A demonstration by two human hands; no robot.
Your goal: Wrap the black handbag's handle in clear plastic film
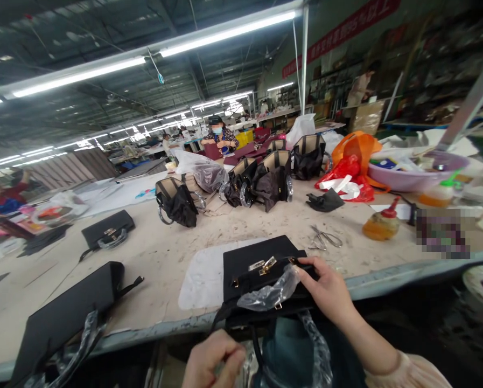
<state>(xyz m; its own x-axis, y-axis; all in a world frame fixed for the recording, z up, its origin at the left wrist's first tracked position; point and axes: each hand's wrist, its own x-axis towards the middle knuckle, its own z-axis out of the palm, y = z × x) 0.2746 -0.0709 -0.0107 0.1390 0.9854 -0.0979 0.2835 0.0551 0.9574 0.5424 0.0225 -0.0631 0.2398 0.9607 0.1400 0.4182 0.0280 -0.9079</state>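
I see a lavender basin [417, 178] far right on the table, holding papers and odds I can't make out. My right hand [326, 288] rests on a black handbag [261, 269] at the near table edge, fingers curled on its plastic-wrapped handle [271, 293]. My left hand [212, 358] is closed below; on what, I can't tell. The bag is matte black with gold clasps. The worn beige table [164, 248] carries more bags under fluorescent factory lights.

Just one head cam, looking forward and down over the worktable [164, 253], hands close at the bottom edge, factory hall stretching behind.
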